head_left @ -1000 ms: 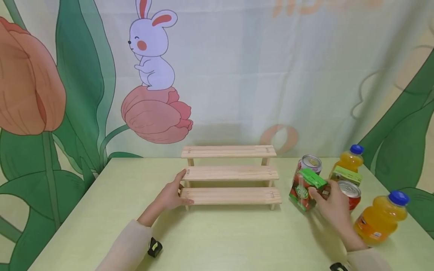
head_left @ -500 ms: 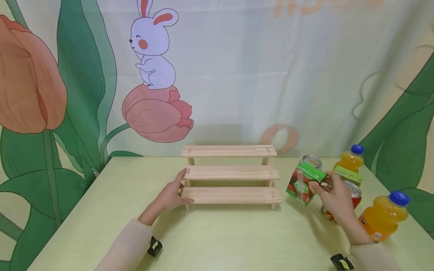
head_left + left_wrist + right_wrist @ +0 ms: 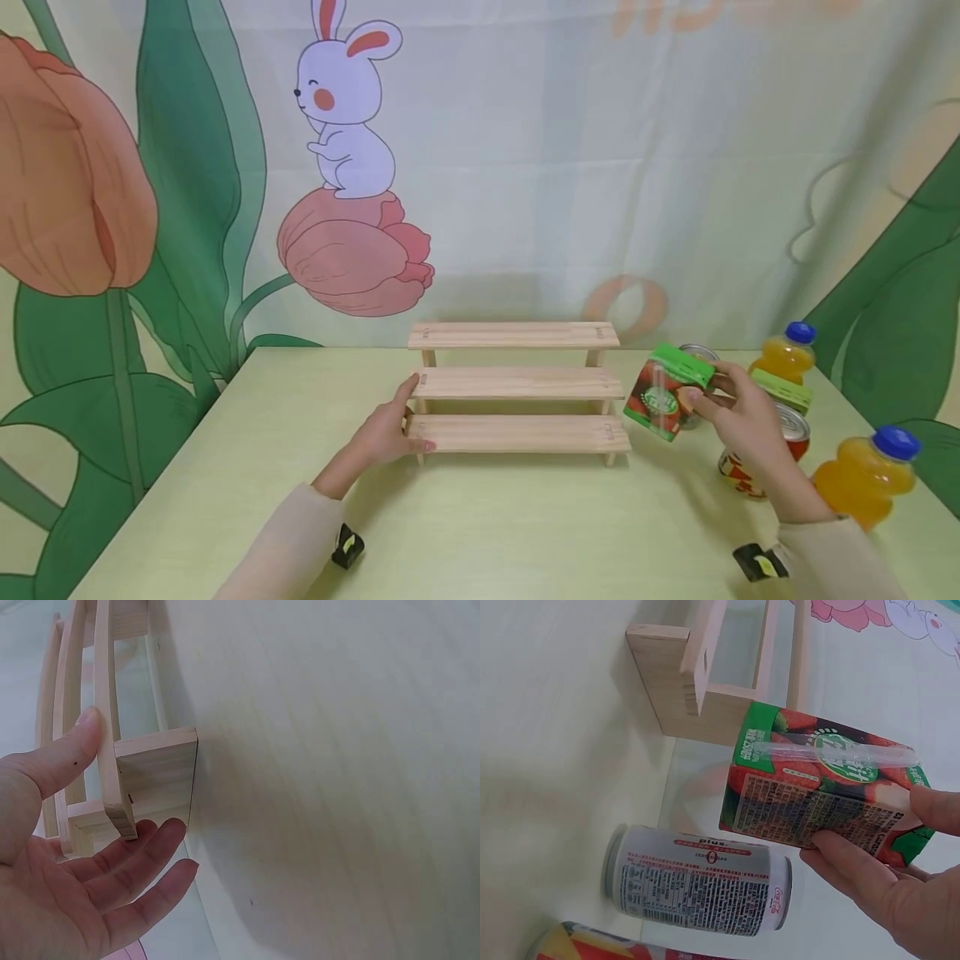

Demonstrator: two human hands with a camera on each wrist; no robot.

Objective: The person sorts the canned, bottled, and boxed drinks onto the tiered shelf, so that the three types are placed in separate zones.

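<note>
At seven o'clock in the head view, the left sleeve (image 3: 281,542) is pale cream; at four, the right sleeve (image 3: 836,554) matches. The left wrist camera (image 3: 347,547) and right wrist camera (image 3: 759,562) are black, blocky, each marked in yellow-green.

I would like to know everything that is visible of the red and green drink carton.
The carton is boxy, apparently cardboard, with green ends, red fruit pictures, an oval logo, small print and a straw in clear wrap along one face. It is tilted, held above the table near the wooden rack, pinched by the right hand.
</note>
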